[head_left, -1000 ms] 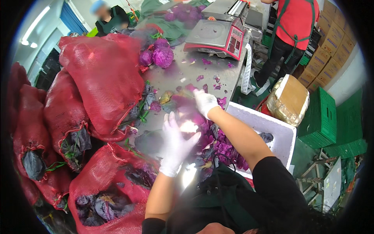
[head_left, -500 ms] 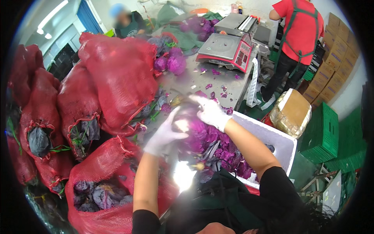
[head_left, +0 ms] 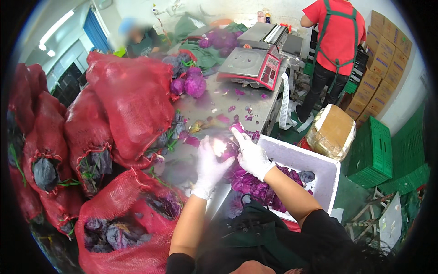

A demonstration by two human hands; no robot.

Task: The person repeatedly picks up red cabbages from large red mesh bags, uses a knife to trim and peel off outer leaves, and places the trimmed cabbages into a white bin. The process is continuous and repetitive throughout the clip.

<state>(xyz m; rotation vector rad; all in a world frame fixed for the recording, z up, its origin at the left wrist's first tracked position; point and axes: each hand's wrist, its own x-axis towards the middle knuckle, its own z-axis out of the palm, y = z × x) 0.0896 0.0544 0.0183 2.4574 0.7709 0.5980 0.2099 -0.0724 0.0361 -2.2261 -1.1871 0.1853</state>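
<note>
Looks down and forward from the wearer's head, close above the left hand (head_left: pixel 211 169) and right hand (head_left: pixel 254 157); reaches over the metal table (head_left: pixel 214 97) to the far wall (head_left: pixel 290 10), bending straight edges toward the margins.

A round purple cabbage (head_left: pixel 231 149) is showing a pale patch on its left side. The left hand (head_left: pixel 210 169) is cupping it over the near tabletop (head_left: pixel 214 99), left of the white box (head_left: pixel 299 156).

I see steel table (head_left: pixel 212 101) stretching ahead of left hand (head_left: pixel 210 169) and right hand (head_left: pixel 254 157). On it: scale (head_left: pixel 244 61) well beyond right hand, purple scraps (head_left: pixel 232 108) nearer; cabbages (head_left: pixel 195 86) beyond left hand, yellowish leaf (head_left: pixel 196 126) nearer.
</note>
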